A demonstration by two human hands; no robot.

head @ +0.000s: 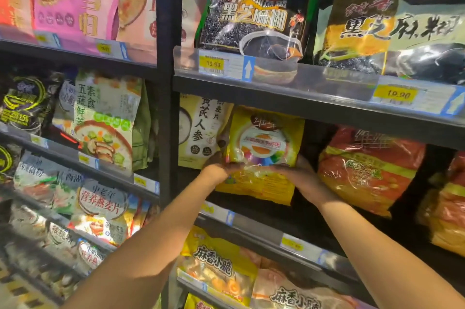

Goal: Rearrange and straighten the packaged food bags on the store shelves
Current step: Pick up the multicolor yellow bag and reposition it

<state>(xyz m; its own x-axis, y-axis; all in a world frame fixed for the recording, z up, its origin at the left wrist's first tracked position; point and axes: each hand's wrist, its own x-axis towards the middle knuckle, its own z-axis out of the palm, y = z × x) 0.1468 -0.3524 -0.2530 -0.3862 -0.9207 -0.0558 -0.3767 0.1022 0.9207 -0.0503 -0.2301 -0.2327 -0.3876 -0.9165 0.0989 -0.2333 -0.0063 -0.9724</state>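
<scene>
Both my bare forearms reach up from the bottom of the view to the middle shelf of the right-hand bay, where my left hand and right hand are clamped on the lower half of a yellow bag, one at each side edge, fingers curled over its front. The bag is glossy, with a round white bowl picture ringed in colours and a clear, crinkled band across the part I am gripping (its small print is too blurred to read). It stands nearly upright, its bottom edge just above the shelf rail with its price tags. To the left its edge overlaps a pale oatmeal bag; to the right a dark gap separates it from a leaning red-and-orange bag. Its top sits close under the shelf above, leaving little headroom. Higher up lean two black sesame paste bags, and the left bay holds a vegetable soup bag.
</scene>
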